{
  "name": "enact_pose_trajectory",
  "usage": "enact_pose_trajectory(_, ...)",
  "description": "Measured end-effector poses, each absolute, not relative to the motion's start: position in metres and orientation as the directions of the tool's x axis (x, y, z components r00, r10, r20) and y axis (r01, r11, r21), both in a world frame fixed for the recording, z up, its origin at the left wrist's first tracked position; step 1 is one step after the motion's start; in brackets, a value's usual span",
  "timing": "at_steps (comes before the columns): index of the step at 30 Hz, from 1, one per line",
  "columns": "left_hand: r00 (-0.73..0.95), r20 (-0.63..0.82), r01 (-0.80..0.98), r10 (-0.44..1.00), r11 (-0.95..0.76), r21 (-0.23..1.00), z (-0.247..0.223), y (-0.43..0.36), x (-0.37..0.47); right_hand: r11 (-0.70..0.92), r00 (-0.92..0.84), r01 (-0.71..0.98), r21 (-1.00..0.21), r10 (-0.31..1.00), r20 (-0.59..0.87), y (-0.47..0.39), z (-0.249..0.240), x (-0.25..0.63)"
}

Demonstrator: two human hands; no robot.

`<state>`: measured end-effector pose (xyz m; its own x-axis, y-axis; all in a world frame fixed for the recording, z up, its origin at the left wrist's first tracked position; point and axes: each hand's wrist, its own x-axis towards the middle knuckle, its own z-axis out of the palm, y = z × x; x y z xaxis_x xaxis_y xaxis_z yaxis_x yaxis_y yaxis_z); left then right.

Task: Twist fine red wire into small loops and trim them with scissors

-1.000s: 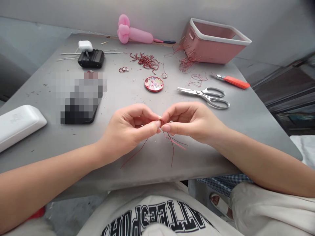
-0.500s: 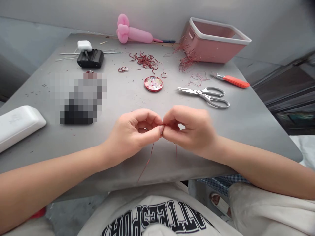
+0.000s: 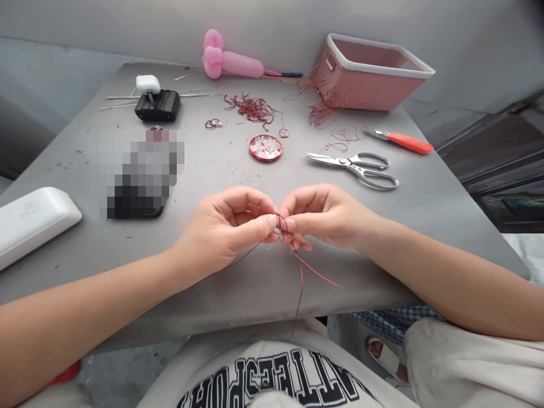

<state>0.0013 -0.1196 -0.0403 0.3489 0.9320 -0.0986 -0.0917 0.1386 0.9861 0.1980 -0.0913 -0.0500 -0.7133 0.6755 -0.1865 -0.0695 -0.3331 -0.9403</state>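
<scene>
A thin red cord [image 3: 296, 254] is pinched between both my hands over the front of the table. My left hand [image 3: 236, 224] grips it between thumb and forefinger, the other fingers curled behind. My right hand [image 3: 325, 218] pinches it too, its thumb close to my left thumb, with lower fingers partly hidden. A small loop of cord stands up between the thumbs. Loose ends hang below my hands, two toward the right and one running left under my left wrist. Whether a bead sits in the grip, I cannot make out.
Beyond my hands lie a red-rimmed dish of beads [image 3: 266, 148], scissors [image 3: 351, 162], an orange-handled cutter [image 3: 410, 143], and heaped red cords [image 3: 254, 109]. A pink bin [image 3: 361, 85], pink balloon [image 3: 238, 61], black device [image 3: 157, 106] and white case [image 3: 36, 221] stand around. A blurred dark object [image 3: 140, 187] lies left.
My right hand has turned, bringing its thumb into view and opening a cord loop between the thumbs. The hanging cord ends have swung, two now to the right. The view has shifted slightly.
</scene>
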Motion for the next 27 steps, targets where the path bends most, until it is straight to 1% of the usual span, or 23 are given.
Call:
enact_pose_trajectory(3,0.37,-0.091,-0.112,0.925,0.142,0.984,-0.0388,-0.1198,0.0013,-0.341,-0.737,-0.059,-0.938,0.649,-0.19,-0.0917,-0.0515,0.1973)
enact_pose_trajectory(10,0.364,-0.047,-0.07,0.93,0.078,0.995,-0.0385,-0.1211,-0.0004,-0.382,-0.756,-0.125,-0.916,0.634,-0.161,-0.0901,-0.0503,0.1998)
enact_pose_trajectory(12,0.375,-0.031,-0.072,0.927,0.062,0.995,-0.0395,-0.1215,-0.0006,-0.372,-0.755,-0.117,-0.921,0.635,-0.161,-0.0897,-0.0508,0.1992)
enact_pose_trajectory(15,0.394,-0.044,-0.081,0.918,0.082,0.993,-0.0403,-0.1218,-0.0004,-0.326,-0.753,-0.085,-0.941,0.64,-0.154,-0.0907,-0.051,0.1978)
enact_pose_trajectory(17,0.407,-0.071,-0.092,0.911,0.118,0.989,-0.0399,-0.1217,0.0,-0.238,-0.73,-0.038,-0.97,0.67,-0.136,-0.093,-0.0499,0.197)
enact_pose_trajectory(18,0.415,-0.086,-0.095,0.906,0.137,0.986,-0.0395,-0.1216,0.0002,-0.158,-0.704,-0.002,-0.987,0.702,-0.111,-0.0945,-0.049,0.1969)
enact_pose_trajectory(19,0.427,-0.102,-0.097,0.899,0.157,0.983,-0.0391,-0.1214,0.0004,-0.043,-0.669,0.043,-0.998,0.741,-0.06,-0.096,-0.0481,0.1969)
enact_pose_trajectory(20,0.444,-0.121,-0.096,0.888,0.181,0.979,-0.0386,-0.1211,0.0006,0.114,-0.63,0.101,-0.988,0.776,0.025,-0.0972,-0.0474,0.197)
enact_pose_trajectory(21,0.468,-0.145,-0.092,0.872,0.211,0.973,-0.0383,-0.1209,0.0008,0.303,-0.595,0.166,-0.939,0.79,0.15,-0.098,-0.0469,0.1973)
enact_pose_trajectory(22,0.494,-0.173,-0.086,0.852,0.246,0.965,-0.038,-0.1207,0.0011,0.504,-0.572,0.227,-0.833,0.761,0.304,-0.0982,-0.0466,0.1978)
enact_pose_trajectory(23,0.519,-0.204,-0.079,0.83,0.284,0.956,-0.0378,-0.1205,0.0015,0.68,-0.564,0.283,-0.677,0.688,0.456,-0.0977,-0.0465,0.1985)
enact_pose_trajectory(24,0.536,-0.233,-0.073,0.811,0.32,0.945,-0.0376,-0.1205,0.0019,0.807,-0.57,0.319,-0.498,0.583,0.579,-0.0966,-0.0466,0.1993)
enact_pose_trajectory(25,0.543,-0.257,-0.071,0.8,0.349,0.934,-0.0375,-0.1205,0.0024,0.883,-0.584,0.333,-0.331,0.469,0.662,-0.095,-0.0468,0.2003)
enact_pose_trajectory(26,0.54,-0.276,-0.071,0.795,0.37,0.926,-0.0373,-0.1206,0.0029,0.921,-0.6,0.335,-0.2,0.372,0.708,-0.0932,-0.0471,0.2014)
enact_pose_trajectory(27,0.531,-0.288,-0.074,0.797,0.382,0.921,-0.037,-0.1208,0.0034,0.939,-0.615,0.327,-0.108,0.298,0.73,-0.0913,-0.0474,0.2026)
